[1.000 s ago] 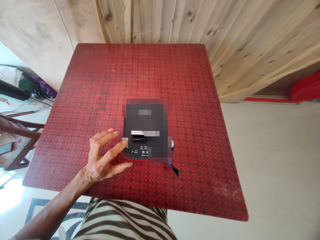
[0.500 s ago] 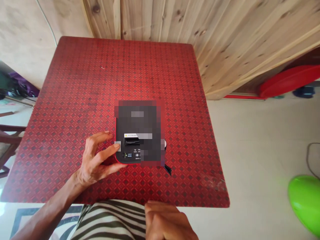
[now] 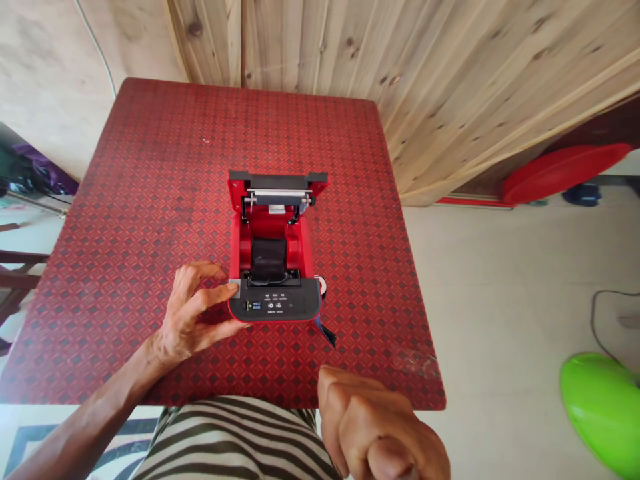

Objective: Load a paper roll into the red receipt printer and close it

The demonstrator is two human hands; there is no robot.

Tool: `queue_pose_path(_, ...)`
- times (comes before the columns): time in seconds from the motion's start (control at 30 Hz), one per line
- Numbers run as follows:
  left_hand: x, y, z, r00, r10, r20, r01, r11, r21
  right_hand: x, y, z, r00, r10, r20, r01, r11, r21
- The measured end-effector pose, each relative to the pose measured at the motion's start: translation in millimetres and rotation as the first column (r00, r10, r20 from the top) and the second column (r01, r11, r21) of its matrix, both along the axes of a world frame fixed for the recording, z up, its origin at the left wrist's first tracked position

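Note:
A red and black label printer (image 3: 275, 293) stands on the table with its lid (image 3: 277, 181) raised at the back. Inside its red bay sits a black roll (image 3: 269, 257). My left hand (image 3: 193, 310) grips the printer's front left corner, one finger on a grey square tab (image 3: 234, 289) and another digit along the front edge. At the printer's right side I see part of a white-ended roll (image 3: 323, 287) and a dark strip (image 3: 327, 333) hanging out. My right hand (image 3: 380, 427) is closed in a fist over the table's front edge, apart from the printer; its inside is hidden.
The table (image 3: 165, 153) has a red patterned top and meets a wooden plank wall (image 3: 310, 47). Right of it on the floor are a bright green rounded object (image 3: 600, 407), a cable and a red round object (image 3: 565, 170). A dark wooden chair (image 3: 23, 267) is at the left.
The printer's lid has swung up and back, showing the inside. My left hand keeps its hold at the corner. My right fist has shifted to the right and up a little.

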State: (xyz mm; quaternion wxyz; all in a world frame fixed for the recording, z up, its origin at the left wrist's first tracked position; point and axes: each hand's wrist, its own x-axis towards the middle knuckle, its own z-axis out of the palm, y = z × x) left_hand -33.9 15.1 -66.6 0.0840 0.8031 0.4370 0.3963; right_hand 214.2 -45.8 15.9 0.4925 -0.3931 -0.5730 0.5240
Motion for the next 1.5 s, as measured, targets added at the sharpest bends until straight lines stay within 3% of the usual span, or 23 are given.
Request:
queue_pose_path(0.07, 0, -3, -5.2, 1.000, -0.004, 0.031, 0.004, 1.000, 0.004, 2, 3, 3.3, 0.998, -0.057, 0.018, 0.057, 0.998, 0.009)
queue_pose_path(0.2, 0, -7, -13.6, 0.999, 0.012, 0.051, -0.014, 0.999, 0.037, 16, 29, 7.6, 0.945, -0.131, 0.300, 0.075, 0.979, 0.190)
queue_pose_path(0.3, 0, -8, -15.7, 1.000, 0.018, 0.025, -0.019, 0.998, 0.054, 18, 68, 4.8, 0.823, -0.231, 0.518, -0.015, 0.904, 0.426)
queue_pose_path(0.37, 0, -9, -16.0, 0.999, 0.027, 0.018, -0.028, 0.998, 0.058, 9, 97, 0.9, 0.704, -0.250, 0.665, -0.144, 0.867, 0.478)
queue_pose_path(0.47, 1, -11, -16.6, 0.999, 0.052, 0.000, -0.052, 0.996, 0.070, -19, 134, -2.4, 0.420, -0.130, 0.898, -0.354, 0.888, 0.294)
queue_pose_path(0.57, 1, -11, -17.7, 0.997, 0.064, -0.039, -0.061, 0.996, 0.067, -47, 155, -0.3, 0.117, 0.015, 0.993, -0.441, 0.897, 0.039)
queue_pose_path(0.63, 1, -11, -18.2, 0.997, 0.063, -0.055, -0.060, 0.996, 0.059, -58, 160, 1.7, 0.007, 0.029, 1.000, -0.452, 0.892, -0.022)
queue_pose_path(0.73, 3, -11, -18.2, 0.997, 0.055, -0.063, -0.052, 0.998, 0.042, -64, 163, 1.7, -0.052, 0.015, 0.999, -0.478, 0.877, -0.038)
queue_pose_path(0.93, 6, -13, -18.9, 0.995, 0.065, -0.072, -0.063, 0.998, 0.029, -59, 168, -4.7, -0.037, 0.005, 0.999, -0.495, 0.869, -0.022)
queue_pose_path(1.1, 6, -11, -22.2, 0.995, 0.060, -0.075, -0.059, 0.998, 0.024, -56, 164, 0.6, -0.019, -0.023, 1.000, -0.443, 0.897, 0.012)
queue_pose_path(1.27, 8, -9, -21.9, 0.997, 0.059, -0.050, -0.058, 0.998, 0.008, -47, 149, 8.6, 0.087, -0.076, 0.993, -0.428, 0.898, 0.106)
queue_pose_path(1.33, 10, -7, -21.1, 0.998, 0.055, -0.036, -0.055, 0.998, 0.002, -36, 141, 13.7, 0.182, -0.116, 0.976, -0.406, 0.896, 0.182)
queue_pose_path(1.4, 12, -6, -21.0, 0.999, 0.047, -0.023, -0.047, 0.999, -0.003, -17, 134, 19.0, 0.387, -0.133, 0.913, -0.346, 0.896, 0.278)
queue_pose_path(1.5, 15, -3, -22.2, 0.999, 0.031, -0.012, -0.031, 1.000, 0.000, 18, 132, 18.3, 0.714, -0.142, 0.686, -0.133, 0.934, 0.331)
